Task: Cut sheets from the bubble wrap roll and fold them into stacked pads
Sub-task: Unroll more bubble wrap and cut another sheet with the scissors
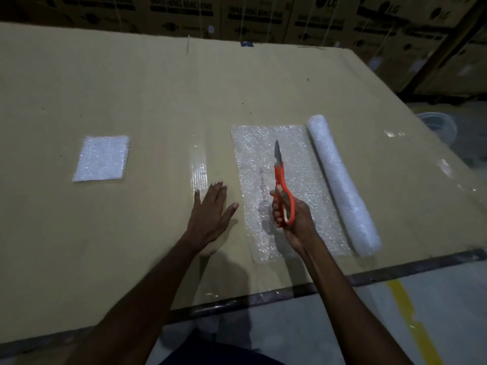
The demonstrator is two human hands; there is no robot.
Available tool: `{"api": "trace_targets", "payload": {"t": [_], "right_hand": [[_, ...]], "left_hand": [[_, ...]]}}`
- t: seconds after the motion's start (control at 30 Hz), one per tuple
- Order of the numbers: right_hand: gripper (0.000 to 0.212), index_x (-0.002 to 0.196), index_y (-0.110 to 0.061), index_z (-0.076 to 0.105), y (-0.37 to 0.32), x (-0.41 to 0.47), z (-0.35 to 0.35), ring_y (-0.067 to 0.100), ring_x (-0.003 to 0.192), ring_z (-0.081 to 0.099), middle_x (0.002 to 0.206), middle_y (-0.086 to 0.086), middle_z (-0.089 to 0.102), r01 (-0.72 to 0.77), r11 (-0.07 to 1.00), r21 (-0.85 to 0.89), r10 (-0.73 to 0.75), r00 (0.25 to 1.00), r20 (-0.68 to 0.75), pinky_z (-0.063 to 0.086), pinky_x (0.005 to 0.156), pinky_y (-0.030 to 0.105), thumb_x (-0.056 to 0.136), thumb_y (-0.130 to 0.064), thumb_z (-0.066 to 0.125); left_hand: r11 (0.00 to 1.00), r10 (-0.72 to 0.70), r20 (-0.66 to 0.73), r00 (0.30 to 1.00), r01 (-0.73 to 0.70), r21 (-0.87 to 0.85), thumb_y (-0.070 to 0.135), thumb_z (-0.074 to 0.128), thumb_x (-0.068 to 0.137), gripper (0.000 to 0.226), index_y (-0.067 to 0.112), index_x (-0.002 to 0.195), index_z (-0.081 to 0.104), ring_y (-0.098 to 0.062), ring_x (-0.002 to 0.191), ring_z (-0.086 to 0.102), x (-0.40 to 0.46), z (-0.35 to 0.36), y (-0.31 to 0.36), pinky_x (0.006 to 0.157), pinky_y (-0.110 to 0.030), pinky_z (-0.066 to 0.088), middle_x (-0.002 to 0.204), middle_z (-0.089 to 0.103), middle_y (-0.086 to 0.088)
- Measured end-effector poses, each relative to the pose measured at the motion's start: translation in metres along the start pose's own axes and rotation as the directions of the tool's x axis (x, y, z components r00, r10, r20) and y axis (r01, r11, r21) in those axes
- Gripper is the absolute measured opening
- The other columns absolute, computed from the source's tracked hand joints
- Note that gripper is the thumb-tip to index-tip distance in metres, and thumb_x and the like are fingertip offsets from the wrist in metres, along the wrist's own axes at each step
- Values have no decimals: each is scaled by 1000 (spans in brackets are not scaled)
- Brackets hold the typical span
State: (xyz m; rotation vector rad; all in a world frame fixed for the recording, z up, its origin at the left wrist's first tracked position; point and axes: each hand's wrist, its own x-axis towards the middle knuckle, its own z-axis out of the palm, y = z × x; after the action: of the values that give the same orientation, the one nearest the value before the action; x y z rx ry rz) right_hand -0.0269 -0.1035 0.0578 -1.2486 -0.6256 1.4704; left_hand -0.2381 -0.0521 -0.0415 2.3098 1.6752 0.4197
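A bubble wrap roll (pixel 342 184) lies on the cardboard-covered table (pixel 131 88), right of centre. An unrolled sheet (pixel 308 159) spreads flat from the roll toward the left. My right hand (pixel 295 222) is shut on orange-handled scissors (pixel 280 177), held over the sheet with the blades closed and pointing away from me. My left hand (pixel 210 214) hovers just left of the sheet's edge, palm down, fingers spread, holding nothing. A folded bubble wrap pad (pixel 101 158) lies far to the left.
A strip of clear tape (pixel 198 167) shines on the cardboard beside my left hand. Stacked washing machine cartons (pixel 237 17) line the back. The table's near edge (pixel 263 296) drops to a grey floor with a yellow line (pixel 411 320). A round container (pixel 438 126) stands off the right side.
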Motion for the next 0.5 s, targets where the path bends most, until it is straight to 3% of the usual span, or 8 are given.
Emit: {"api": "trace_targets", "payload": {"t": [0.17, 0.33, 0.5], "right_hand": [[61, 98, -5, 70, -1, -56, -44, 13, 46, 46, 61, 4, 55, -26, 992, -123, 18, 997, -71, 37, 42, 22, 74, -60, 80], [63, 94, -2, 72, 14, -111, -92, 15, 45, 49, 62, 6, 56, -84, 975, -208, 69, 995, -79, 38, 42, 23, 71, -61, 77], [60, 91, -11, 77, 36, -146, -130, 17, 46, 50, 62, 6, 55, -145, 950, -276, 121, 988, -101, 37, 45, 25, 72, -68, 78]], "left_hand": [[996, 89, 29, 996, -88, -27, 64, 12, 99, 79, 10, 155, 26, -23, 153, 13, -13, 13, 61, 121, -55, 7, 164, 20, -8], [989, 148, 59, 987, -147, -21, 63, 16, 100, 80, 7, 156, 23, -23, 153, 10, -24, 31, 104, 121, -51, 9, 165, 16, -9], [994, 103, 132, 986, -106, 19, 63, 20, 101, 82, 4, 157, 17, -25, 154, 4, -31, 48, 123, 122, -49, 5, 166, 7, -12]]}}
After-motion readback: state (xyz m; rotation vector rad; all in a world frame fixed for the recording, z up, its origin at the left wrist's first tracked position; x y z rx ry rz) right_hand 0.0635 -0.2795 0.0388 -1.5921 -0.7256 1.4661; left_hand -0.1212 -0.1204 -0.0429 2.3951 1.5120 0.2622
